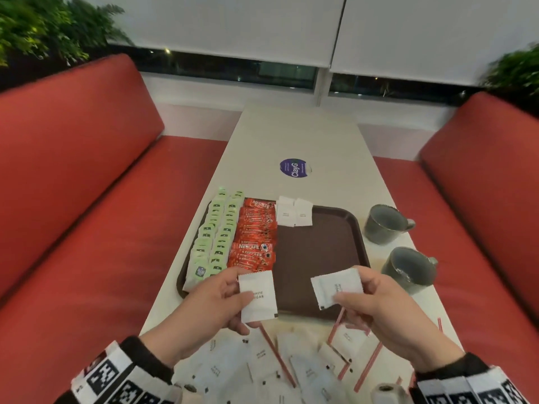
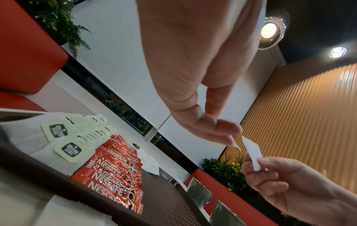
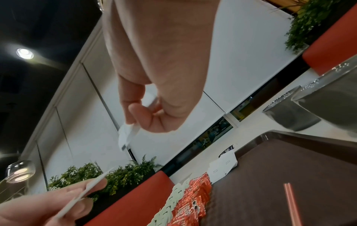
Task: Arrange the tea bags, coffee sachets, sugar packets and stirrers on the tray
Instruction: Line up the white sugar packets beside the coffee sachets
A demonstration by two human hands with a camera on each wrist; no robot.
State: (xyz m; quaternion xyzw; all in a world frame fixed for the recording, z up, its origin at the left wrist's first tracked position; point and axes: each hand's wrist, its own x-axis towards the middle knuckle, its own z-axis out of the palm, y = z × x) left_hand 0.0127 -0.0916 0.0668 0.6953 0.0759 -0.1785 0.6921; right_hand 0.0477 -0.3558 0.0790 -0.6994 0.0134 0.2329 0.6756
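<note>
A brown tray (image 1: 320,252) lies on the white table. Its left side holds two rows of green tea bags (image 1: 217,237) and a row of red coffee sachets (image 1: 255,237). Two white sugar packets (image 1: 293,212) lean at its far edge. My left hand (image 1: 221,301) pinches one white sugar packet (image 1: 258,295) above the tray's near left corner. My right hand (image 1: 376,304) pinches another sugar packet (image 1: 335,288) above the near right part of the tray. Several loose sugar packets (image 1: 262,365) and red stirrers (image 1: 277,357) lie on the table near me.
Two grey mugs (image 1: 385,224) (image 1: 408,268) stand right of the tray. A round purple sticker (image 1: 293,167) is on the table beyond it. Red bench seats (image 1: 73,170) flank the table. The right half of the tray is bare brown surface.
</note>
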